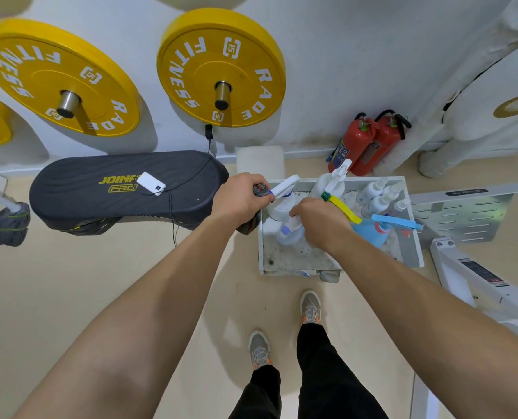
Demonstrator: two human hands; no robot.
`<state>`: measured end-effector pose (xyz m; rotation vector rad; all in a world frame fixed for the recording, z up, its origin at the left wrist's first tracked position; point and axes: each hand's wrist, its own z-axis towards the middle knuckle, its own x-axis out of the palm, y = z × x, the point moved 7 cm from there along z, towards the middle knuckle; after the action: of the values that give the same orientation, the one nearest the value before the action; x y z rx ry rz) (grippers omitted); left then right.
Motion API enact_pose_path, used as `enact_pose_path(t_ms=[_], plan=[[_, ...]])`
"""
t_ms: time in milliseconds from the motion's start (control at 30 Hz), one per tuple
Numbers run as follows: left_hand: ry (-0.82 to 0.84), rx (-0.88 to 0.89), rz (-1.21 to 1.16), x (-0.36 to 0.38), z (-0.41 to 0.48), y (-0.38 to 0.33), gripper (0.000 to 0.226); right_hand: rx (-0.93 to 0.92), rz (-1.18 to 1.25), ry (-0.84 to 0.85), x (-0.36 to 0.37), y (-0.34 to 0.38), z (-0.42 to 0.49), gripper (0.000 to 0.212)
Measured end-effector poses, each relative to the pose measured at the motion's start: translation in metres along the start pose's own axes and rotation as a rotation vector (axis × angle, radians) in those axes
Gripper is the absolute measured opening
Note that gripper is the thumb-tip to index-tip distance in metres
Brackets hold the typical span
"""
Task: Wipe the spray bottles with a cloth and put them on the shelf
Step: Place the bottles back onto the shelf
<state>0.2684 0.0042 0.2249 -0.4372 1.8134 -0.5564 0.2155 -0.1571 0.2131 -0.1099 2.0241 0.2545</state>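
- left hand (241, 199): at 12 o'clock of frame centre, just off the tray's 9 o'clock edge. Fingers are clamped round a dark cloth (260, 189), and a fold of it hangs below the fist.
- right hand (322, 225): inside the white shelf tray (300, 255), knuckles up. Fingers are curled onto the head of a white spray bottle (291, 232) with a lavender patch. The exact grip is partly hidden by the hand, but it looks like it is round the neck.
- That bottle sits in the tray's 9 o'clock half, tilted, touching the tray floor or close to it.
- At its 12 o'clock stands a white-trigger bottle (277, 210) with a blue nozzle tip, which points at the cloth.
- At 3 o'clock of the right hand are a yellow-trigger bottle (343, 208) with a green nozzle, then a blue bottle (369, 232) with a blue trigger.
- A tall white sprayer (334, 179) is at the tray's 12 o'clock edge, and small white bottles (375, 192) are clustered at its 1 o'clock corner.
- Two fire extinguishers (369, 143) stand against the wall at 12 o'clock of the tray.
- A black JOINFIT pad (100, 204) lies at 9 o'clock of the left hand, with a white power bank (151, 183) on top.
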Motion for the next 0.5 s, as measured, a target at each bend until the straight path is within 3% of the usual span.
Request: enact_pose_path(t_ms=[500], plan=[[-0.065,-0.11,0.019,0.0035,-0.0044,-0.0042,0.013,-0.04,0.146,0.004,0.0054,-0.0028,0.0001,0.048]])
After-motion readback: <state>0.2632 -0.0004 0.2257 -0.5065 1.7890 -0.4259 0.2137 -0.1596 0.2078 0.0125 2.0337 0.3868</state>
